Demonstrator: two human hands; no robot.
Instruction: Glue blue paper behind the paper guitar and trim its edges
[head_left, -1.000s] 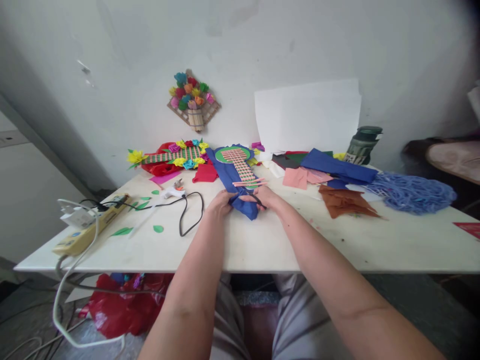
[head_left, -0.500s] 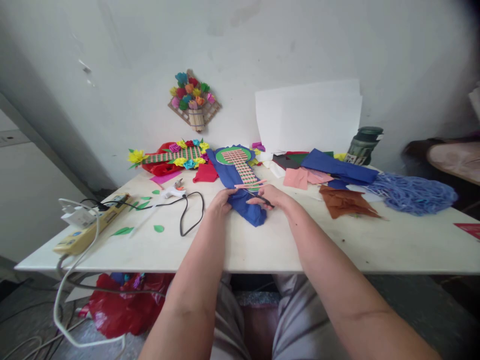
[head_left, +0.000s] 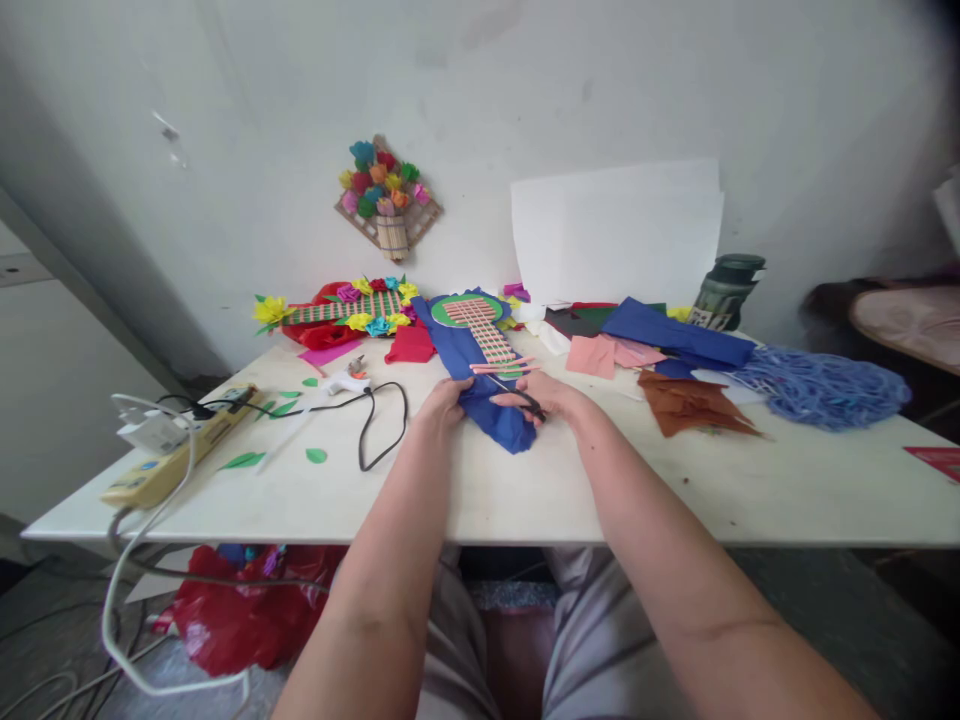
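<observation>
In the head view, the left hand [head_left: 444, 402] rests on the left edge of the blue paper [head_left: 480, 385] near the middle of the desk [head_left: 525, 490], its fingers curled and pressed onto the sheet much as they were 0.5 s ago. The right hand [head_left: 551, 396] grips small black scissors [head_left: 521, 400] over the near end of the same sheet; compared with 1 s ago the hand has shifted slightly to the right and the lower tip of the blue paper now shows more fully below it. Whether the scissor blades are apart or together cannot be told, since they are small and partly covered by the fingers. A woven pink and green strip piece [head_left: 487, 340] lies on top of the blue paper, unmoved, with 2 loose pink sticks [head_left: 501, 366] crossing it just beyond the hands. To the left, a glue gun [head_left: 346, 381] with a black cord [head_left: 375, 430] and a yellow power strip [head_left: 176, 460] stay where they were. Right of the hands lie brown paper [head_left: 694, 405] and a blue shredded heap [head_left: 825, 385]. The red bag [head_left: 247, 610] under the desk is partly hidden by its edge, and the forearms are cut off at the bottom of the frame.
</observation>
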